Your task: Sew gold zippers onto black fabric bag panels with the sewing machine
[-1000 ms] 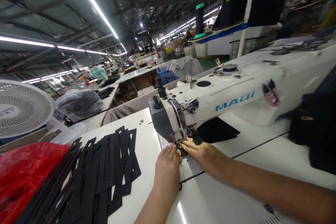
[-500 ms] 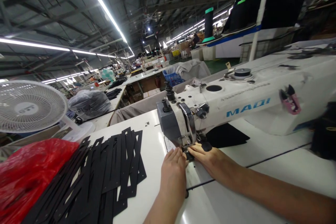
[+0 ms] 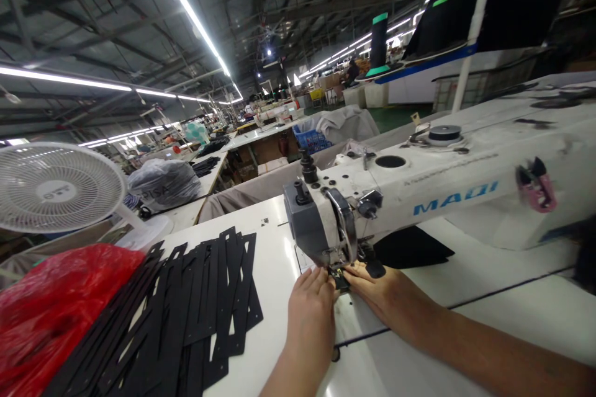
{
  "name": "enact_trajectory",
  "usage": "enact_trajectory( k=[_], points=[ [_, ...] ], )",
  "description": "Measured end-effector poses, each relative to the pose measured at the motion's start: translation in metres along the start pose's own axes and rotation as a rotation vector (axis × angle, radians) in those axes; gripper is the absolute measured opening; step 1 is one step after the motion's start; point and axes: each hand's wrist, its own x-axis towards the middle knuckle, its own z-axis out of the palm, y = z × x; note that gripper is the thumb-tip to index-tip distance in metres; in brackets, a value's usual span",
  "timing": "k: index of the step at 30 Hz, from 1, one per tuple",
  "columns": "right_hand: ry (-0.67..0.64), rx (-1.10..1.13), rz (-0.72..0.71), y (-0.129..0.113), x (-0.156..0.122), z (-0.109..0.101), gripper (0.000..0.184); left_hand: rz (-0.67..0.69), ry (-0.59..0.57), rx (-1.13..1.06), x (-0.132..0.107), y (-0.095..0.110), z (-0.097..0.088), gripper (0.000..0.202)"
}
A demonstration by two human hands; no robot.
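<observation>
Both hands are at the needle end of a white sewing machine [image 3: 442, 167] lettered MAQI. A small black piece [image 3: 341, 282] lies below the needle area, between my fingertips, partly hidden by them. My left hand [image 3: 311, 304] is on its left side, fingers together and tips pressed down at its edge. From the right, my right hand [image 3: 379, 285] reaches in with fingers together, its tips at the piece close to the presser foot. A dark rounded machine part [image 3: 375, 269] hangs in front of the right fingers. Behind that hand, black flat panels [image 3: 412, 247] lie under the machine arm.
Many slotted black strips [image 3: 195, 298] lie piled at the left beside a red plastic bag [image 3: 60, 304]. A white fan [image 3: 56, 189] and a grey plastic bag [image 3: 165, 185] stand behind. Pink-handled snips [image 3: 537, 189] are on the machine body.
The view has shifted slightly, so the scene sits a little further right. Both hands stay beside the needle, and slightly more of the black piece shows between them.
</observation>
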Motion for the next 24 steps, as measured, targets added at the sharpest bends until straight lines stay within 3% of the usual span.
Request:
enact_trajectory(
  k=[8, 12, 17, 21, 24],
  points=[
    [-0.097, 0.019, 0.073, 0.004, 0.0, 0.001, 0.022, -0.117, -0.091, -0.06, 0.003, 0.005, -0.008, 0.021],
    [-0.117, 0.042, 0.101, 0.0, 0.003, -0.001, 0.022, -0.129, -0.092, -0.079, 0.004, 0.006, -0.009, 0.022],
    [-0.247, 0.028, 0.113, -0.009, 0.006, -0.012, 0.028, -0.186, -0.071, -0.114, 0.003, 0.005, -0.009, 0.024],
    [-0.354, -0.252, 0.136, 0.02, 0.005, -0.038, 0.053, -0.223, -0.017, -0.166, -0.001, 0.006, -0.016, 0.02],
    [-0.41, -0.496, 0.255, 0.038, -0.012, -0.063, 0.043, -0.141, -0.013, -0.217, -0.012, 0.015, -0.028, 0.024]
  ],
)
